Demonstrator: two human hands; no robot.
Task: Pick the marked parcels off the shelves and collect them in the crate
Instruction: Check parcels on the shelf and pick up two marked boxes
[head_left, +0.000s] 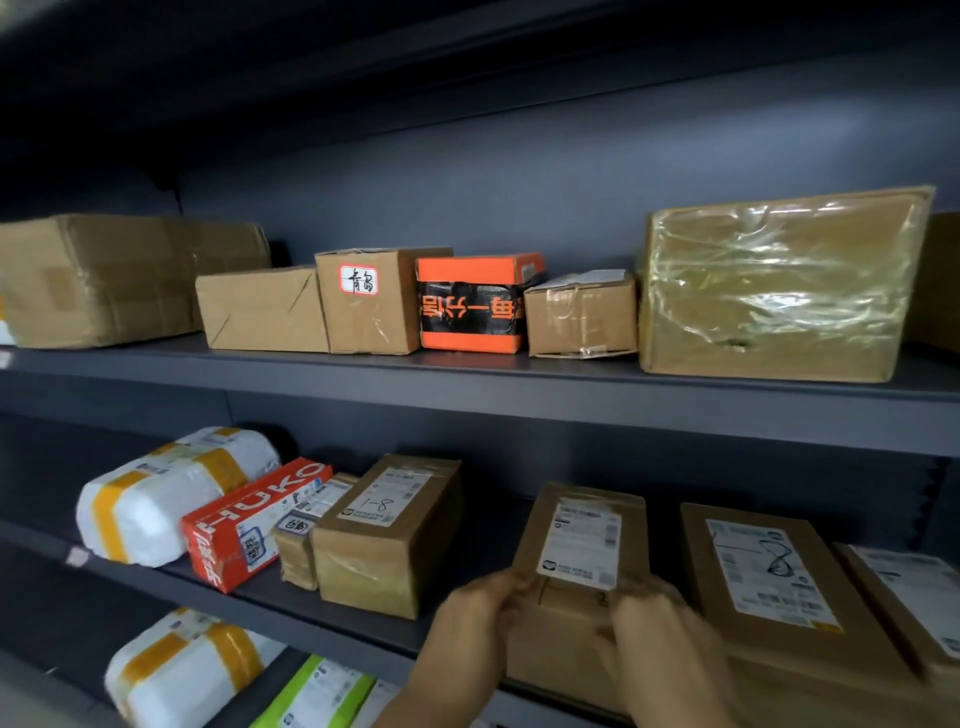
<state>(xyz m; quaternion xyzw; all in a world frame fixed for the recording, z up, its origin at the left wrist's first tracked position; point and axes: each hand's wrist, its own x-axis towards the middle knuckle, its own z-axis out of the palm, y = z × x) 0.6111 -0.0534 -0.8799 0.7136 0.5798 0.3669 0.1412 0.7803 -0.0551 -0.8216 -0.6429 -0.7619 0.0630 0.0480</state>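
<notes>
- L hand (478, 613): fingers curled round the front left corner of the labelled parcel (561, 629), thumb side on its top edge; gripping it. Motion blur, so finger detail is soft.
- R hand (654, 623): fingers curled over the parcel's front right top edge, also gripping. Blurred too.
- Labelled parcel: brown cardboard, white shipping label (582, 543) on top. It's at the front edge of the mid shelf (483, 535), right of centre, between both hands. Can't tell if it's lifted or resting on the shelf.
- Just R of it, same shelf: flat brown box (727, 561) w/ a white label and a scribbled "8". Another labelled box (909, 597) sits at the R edge, touching or overlapping the flat one.
- L of parcel, after a gap: brown box marked "1-8" (389, 530), then small brown box (298, 551) tight beside it, red/white HUKO box (254, 525), and white bundle w/ yellow tape (166, 493) at the L end.
- Top shelf (467, 384), L to R along the front edge:
  - big brown box (98, 280)
  - plain brown box (260, 312)
  - box w/ red-bordered sticker (363, 306)
  - orange/black box (472, 306)
  - small taped box (582, 317)
  - large box in clear tape (779, 286)
- Bottom shelf, L corner: 2nd white bundle (187, 670) w/ a green/white packet (311, 696) beside it.
</notes>
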